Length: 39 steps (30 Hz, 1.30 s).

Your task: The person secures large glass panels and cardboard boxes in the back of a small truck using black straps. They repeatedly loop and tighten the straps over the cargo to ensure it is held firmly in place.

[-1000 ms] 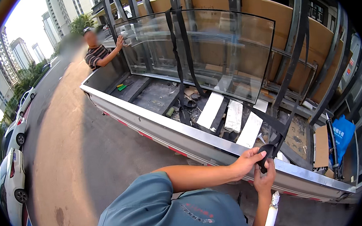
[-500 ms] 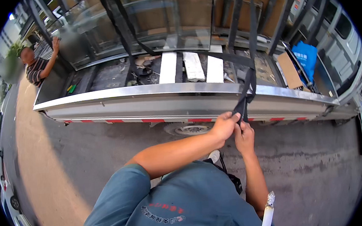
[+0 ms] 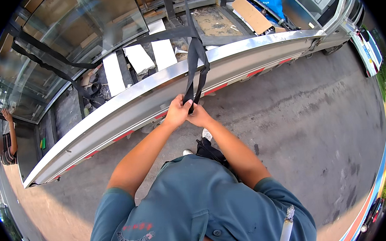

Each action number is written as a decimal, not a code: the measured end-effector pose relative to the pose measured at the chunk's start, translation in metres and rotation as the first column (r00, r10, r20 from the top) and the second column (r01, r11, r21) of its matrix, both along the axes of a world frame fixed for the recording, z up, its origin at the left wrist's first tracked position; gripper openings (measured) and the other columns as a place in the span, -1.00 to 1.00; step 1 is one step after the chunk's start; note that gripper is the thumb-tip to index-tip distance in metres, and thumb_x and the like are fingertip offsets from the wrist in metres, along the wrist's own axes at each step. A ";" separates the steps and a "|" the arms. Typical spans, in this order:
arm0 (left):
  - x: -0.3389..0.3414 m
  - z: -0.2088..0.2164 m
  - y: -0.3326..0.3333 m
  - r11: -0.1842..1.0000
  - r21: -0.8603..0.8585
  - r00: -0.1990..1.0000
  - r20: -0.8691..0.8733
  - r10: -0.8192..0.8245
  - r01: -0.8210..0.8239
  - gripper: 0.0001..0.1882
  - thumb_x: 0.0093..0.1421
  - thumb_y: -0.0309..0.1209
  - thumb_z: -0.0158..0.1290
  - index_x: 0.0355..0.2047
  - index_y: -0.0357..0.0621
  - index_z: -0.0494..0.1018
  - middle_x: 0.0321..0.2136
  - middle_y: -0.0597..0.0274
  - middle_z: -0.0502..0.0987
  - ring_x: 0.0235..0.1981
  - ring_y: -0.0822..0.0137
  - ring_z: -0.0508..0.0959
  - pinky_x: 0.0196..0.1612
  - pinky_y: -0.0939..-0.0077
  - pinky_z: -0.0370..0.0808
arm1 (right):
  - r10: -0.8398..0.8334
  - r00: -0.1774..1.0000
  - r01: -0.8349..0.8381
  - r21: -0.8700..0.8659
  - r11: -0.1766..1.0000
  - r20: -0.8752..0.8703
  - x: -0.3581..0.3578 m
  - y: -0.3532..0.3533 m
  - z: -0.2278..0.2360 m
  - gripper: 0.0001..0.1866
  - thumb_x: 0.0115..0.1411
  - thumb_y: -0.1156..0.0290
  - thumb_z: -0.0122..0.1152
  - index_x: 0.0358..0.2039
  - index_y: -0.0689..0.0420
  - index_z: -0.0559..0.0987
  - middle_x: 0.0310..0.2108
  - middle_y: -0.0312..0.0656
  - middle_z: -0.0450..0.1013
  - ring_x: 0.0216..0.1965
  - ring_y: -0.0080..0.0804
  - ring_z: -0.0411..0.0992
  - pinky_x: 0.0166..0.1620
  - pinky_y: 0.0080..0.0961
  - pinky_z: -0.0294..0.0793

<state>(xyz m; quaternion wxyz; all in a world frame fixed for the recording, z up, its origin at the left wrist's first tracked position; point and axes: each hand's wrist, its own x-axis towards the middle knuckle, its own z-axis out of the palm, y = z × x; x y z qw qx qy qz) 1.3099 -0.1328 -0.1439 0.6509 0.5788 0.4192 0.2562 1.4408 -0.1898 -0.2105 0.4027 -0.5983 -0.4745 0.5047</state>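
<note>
Head view: outdoor asphalt road (image 3: 301, 112), truck bed (image 3: 124, 112) carrying glass panels (image 3: 73, 34); left grip (image 3: 177, 111), right grip (image 3: 198, 116) clasp black strap (image 3: 196, 61).

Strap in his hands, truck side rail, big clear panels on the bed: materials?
Black strap: looks like woven webbing, matte, flat and limp. Both the left hand and right hand grip it. Side rail: bare metal, bright sheen; alloy unclear. Clear panels: probably glass, transparent with reflections.
</note>
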 end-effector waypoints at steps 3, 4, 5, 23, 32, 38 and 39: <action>-0.024 0.056 -0.024 0.994 -0.046 0.992 0.087 -0.091 0.095 -0.85 0.45 -0.43 0.05 -0.08 -0.26 0.42 -0.28 0.20 0.66 -0.23 0.46 0.61 -0.12 0.51 0.53 | 0.115 0.970 -0.073 0.199 0.977 -0.212 0.006 -0.033 0.032 -0.70 0.25 0.44 0.40 -0.05 0.28 0.61 -0.18 -0.23 0.61 -0.06 -0.49 0.53 0.01 -0.41 0.52; -0.030 0.075 -0.029 0.996 -0.009 0.988 0.126 -0.089 0.091 -0.85 0.45 -0.42 0.06 -0.09 -0.24 0.43 -0.30 0.21 0.65 -0.22 0.47 0.61 -0.12 0.51 0.53 | 0.119 0.957 -0.032 0.312 0.950 -0.265 0.009 -0.046 0.048 -0.71 0.26 0.46 0.39 -0.03 0.27 0.60 -0.17 -0.23 0.61 -0.04 -0.47 0.54 0.03 -0.41 0.52; -0.036 0.090 -0.025 0.998 0.000 0.980 0.188 -0.060 0.061 -0.85 0.45 -0.39 0.07 -0.10 -0.22 0.44 -0.31 0.22 0.65 -0.23 0.46 0.60 -0.12 0.51 0.52 | 0.083 0.966 0.006 0.342 0.940 -0.245 0.017 -0.052 0.073 -0.73 0.27 0.48 0.38 -0.04 0.26 0.61 -0.17 -0.21 0.61 -0.05 -0.46 0.54 0.04 -0.43 0.51; 0.042 0.152 0.151 0.895 0.370 0.928 -0.172 0.331 -0.250 -0.70 0.38 -0.37 0.15 0.06 -0.23 0.52 -0.36 0.33 0.60 -0.35 0.52 0.51 -0.24 0.58 0.45 | -0.052 0.998 0.037 0.269 0.963 0.047 0.161 0.173 0.198 -0.51 0.42 0.09 0.20 -0.48 0.28 0.51 -0.59 -0.38 0.36 -0.48 -0.62 0.20 -0.40 -0.47 0.26; 0.125 0.188 0.062 0.339 0.932 0.877 -0.054 0.477 -0.127 -0.56 0.16 -0.35 0.32 0.01 -0.27 0.52 -0.06 0.00 0.56 -0.03 -0.04 0.54 0.06 0.18 0.47 | 0.250 0.682 -0.329 0.018 0.944 -0.687 0.251 0.155 0.303 -0.55 0.49 0.06 0.03 -0.08 0.27 0.56 -0.66 -0.38 0.24 -0.60 -0.50 0.31 -0.15 -0.32 0.55; 0.176 0.167 0.039 0.400 0.916 0.962 -0.082 0.262 -0.030 -0.43 0.16 -0.07 0.32 0.01 -0.23 0.47 -0.15 -0.03 0.55 -0.04 -0.10 0.55 0.33 -0.03 0.37 | 0.468 0.471 -0.392 0.298 0.870 -0.748 0.260 0.098 0.373 -0.19 0.42 -0.11 -0.14 0.19 0.55 0.35 -0.35 0.00 0.54 -0.09 0.07 0.57 0.27 -0.07 0.31; 0.173 0.162 0.036 0.379 0.925 0.940 -0.098 0.327 -0.036 -0.54 0.20 -0.10 0.29 -0.11 -0.23 0.50 -0.28 -0.05 0.55 -0.15 -0.13 0.57 0.16 0.00 0.47 | 0.412 0.445 -0.354 0.267 0.896 -0.795 0.260 0.095 0.372 -0.18 0.41 -0.12 -0.12 0.19 0.56 0.34 -0.28 0.05 0.55 0.04 0.14 0.52 0.33 -0.04 0.25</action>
